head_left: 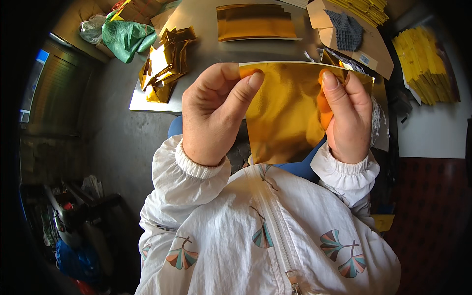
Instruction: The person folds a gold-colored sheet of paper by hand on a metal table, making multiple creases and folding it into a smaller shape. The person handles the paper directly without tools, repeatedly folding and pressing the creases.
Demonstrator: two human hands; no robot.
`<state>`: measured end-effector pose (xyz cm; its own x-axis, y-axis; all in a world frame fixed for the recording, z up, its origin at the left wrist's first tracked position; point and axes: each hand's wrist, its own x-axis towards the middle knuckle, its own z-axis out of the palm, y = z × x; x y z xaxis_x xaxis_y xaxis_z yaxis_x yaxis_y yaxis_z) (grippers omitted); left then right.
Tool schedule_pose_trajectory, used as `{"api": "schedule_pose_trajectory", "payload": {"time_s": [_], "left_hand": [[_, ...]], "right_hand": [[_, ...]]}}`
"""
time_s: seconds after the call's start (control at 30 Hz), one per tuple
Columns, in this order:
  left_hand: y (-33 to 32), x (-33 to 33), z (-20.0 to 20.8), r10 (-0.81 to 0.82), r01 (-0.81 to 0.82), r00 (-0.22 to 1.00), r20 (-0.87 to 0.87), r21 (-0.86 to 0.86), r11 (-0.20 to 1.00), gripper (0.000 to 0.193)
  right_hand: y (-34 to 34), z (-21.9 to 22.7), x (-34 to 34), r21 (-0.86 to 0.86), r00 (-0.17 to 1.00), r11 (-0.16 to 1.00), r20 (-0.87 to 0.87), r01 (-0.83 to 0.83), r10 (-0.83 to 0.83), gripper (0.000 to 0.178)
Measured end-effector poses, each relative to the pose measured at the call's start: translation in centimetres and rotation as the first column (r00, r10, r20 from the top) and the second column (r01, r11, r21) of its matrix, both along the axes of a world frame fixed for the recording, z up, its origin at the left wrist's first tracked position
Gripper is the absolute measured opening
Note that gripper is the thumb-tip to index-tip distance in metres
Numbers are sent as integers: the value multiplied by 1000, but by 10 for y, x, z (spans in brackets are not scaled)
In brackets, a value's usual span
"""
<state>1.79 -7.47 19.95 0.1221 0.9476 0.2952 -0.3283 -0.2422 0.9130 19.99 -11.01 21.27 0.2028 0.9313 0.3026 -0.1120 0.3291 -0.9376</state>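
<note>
A sheet of shiny gold foil paper (280, 113) hangs upright in front of my chest, with a thin white edge along its top. My left hand (214, 115) pinches its upper left corner between thumb and bent fingers. Near the upper right, my right hand (346, 115) grips the same sheet, thumb on the near face. Orange reflections of the fingers show in the foil. Beyond it on the metal table (201, 54) lies a flat stack of gold foil sheets (255, 23). Folded gold foil pieces (167, 64) are heaped at the table's left corner.
A green plastic bag (125, 37) sits at the far left. An open cardboard box (371, 49) with a grey textured pad (345, 30) is at the back right. Yellow folded bundles (425, 64) rest on a white surface (432, 132) at right.
</note>
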Motion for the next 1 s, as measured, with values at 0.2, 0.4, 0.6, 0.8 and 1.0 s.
{"api": "schedule_pose_trajectory", "payload": {"time_s": [0.2, 0.4, 0.6, 0.8, 1.0], "left_hand": [[3, -6, -1, -57, 57, 998, -13, -1, 998, 13], [4, -7, -1, -45, 45, 997, -56, 4, 999, 14], [3, -4, 1, -31, 31, 999, -32, -2, 1000, 13], [3, -4, 1, -36, 36, 999, -16, -16, 999, 13], [2, -4, 1, -7, 6, 999, -39, -26, 1000, 13]], "right_hand": [[1, -3, -1, -7, 1000, 1000, 13, -1, 1, 12], [4, -4, -3, 7, 999, 999, 14, 50, -50, 13], [2, -2, -1, -14, 1000, 1000, 8, 16, -16, 13], [3, -3, 0, -3, 999, 999, 30, 35, -35, 13], [4, -5, -3, 10, 999, 999, 10, 48, -48, 15]]}}
